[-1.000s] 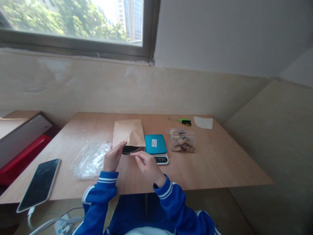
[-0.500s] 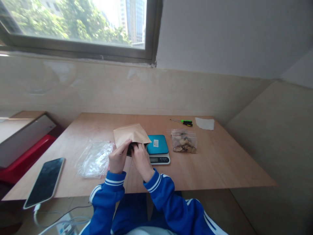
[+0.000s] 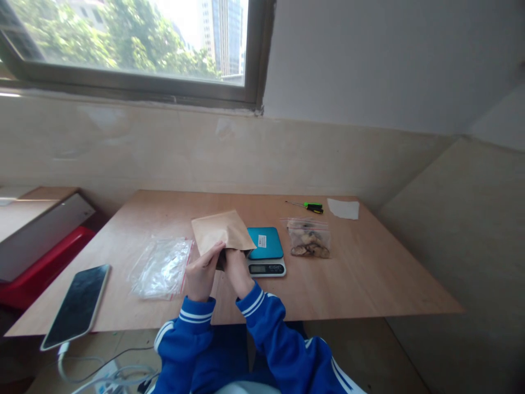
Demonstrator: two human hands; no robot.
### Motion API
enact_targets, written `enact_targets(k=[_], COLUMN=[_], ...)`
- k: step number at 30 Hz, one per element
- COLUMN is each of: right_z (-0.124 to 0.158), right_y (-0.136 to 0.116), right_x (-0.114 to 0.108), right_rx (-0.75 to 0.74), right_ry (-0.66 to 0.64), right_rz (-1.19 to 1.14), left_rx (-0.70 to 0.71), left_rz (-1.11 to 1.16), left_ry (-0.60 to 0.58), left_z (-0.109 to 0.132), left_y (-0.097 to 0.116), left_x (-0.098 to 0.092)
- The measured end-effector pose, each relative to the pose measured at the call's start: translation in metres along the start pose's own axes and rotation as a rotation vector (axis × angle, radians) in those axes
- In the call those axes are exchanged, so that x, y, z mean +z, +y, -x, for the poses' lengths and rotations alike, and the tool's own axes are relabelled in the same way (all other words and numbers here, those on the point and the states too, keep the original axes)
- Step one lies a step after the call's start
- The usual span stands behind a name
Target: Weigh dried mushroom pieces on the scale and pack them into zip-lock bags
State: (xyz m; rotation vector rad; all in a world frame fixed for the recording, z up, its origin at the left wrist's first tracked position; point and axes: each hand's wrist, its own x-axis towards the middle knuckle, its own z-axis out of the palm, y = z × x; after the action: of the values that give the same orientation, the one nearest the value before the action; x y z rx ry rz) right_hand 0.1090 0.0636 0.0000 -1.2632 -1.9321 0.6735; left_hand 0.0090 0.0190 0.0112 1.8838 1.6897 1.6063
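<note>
Paper bag (image 3: 221,232): mouth facing 6 o'clock, near the table's middle. Left hand (image 3: 202,273): thumb and fingers clamped on its open edge. Right hand (image 3: 237,271): fingers inside the mouth, hidden; grip cannot be determined. From the bag, kitchen scale (image 3: 266,245) at 3 o'clock, plastic bags (image 3: 164,269) at 8.

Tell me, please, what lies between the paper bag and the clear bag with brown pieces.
In the head view, the scale lies there. The paper bag hides part of its left side; the clear bag lies to its right, apart.
</note>
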Motion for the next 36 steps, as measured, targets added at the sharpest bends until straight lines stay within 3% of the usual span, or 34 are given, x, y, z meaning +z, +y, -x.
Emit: enact_targets(k=[7, 16, 21, 28, 33, 36], right_z=[0.023, 0.032, 0.033, 0.040, 0.049, 0.048], right_y=[-0.022, -0.034, -0.023, 0.001, 0.036, 0.058], right_x=[-0.028, -0.064, -0.083, -0.119, -0.140, -0.139], right_rx=[0.090, 0.080, 0.207, 0.264, 0.325, 0.321], right_ry=[-0.018, -0.004, -0.074, -0.158, 0.004, 0.156], right_rz=[0.093, -0.301, -0.628, -0.925, -1.087, -0.940], left_rx=[-0.069, -0.096, -0.098, -0.122, -0.105, -0.089], left_rz=[0.014, 0.016, 0.004, 0.009, -0.014, -0.034], left_ry=[0.016, 0.013, 0.023, 0.051, 0.084, 0.091], left_z=[-0.004, -0.013, -0.020, -0.027, -0.030, -0.030], left_y=[0.000, 0.008, 0.008, 0.013, 0.009, 0.005], left_x=[-0.002, -0.008, -0.009, -0.009, -0.009, -0.009])
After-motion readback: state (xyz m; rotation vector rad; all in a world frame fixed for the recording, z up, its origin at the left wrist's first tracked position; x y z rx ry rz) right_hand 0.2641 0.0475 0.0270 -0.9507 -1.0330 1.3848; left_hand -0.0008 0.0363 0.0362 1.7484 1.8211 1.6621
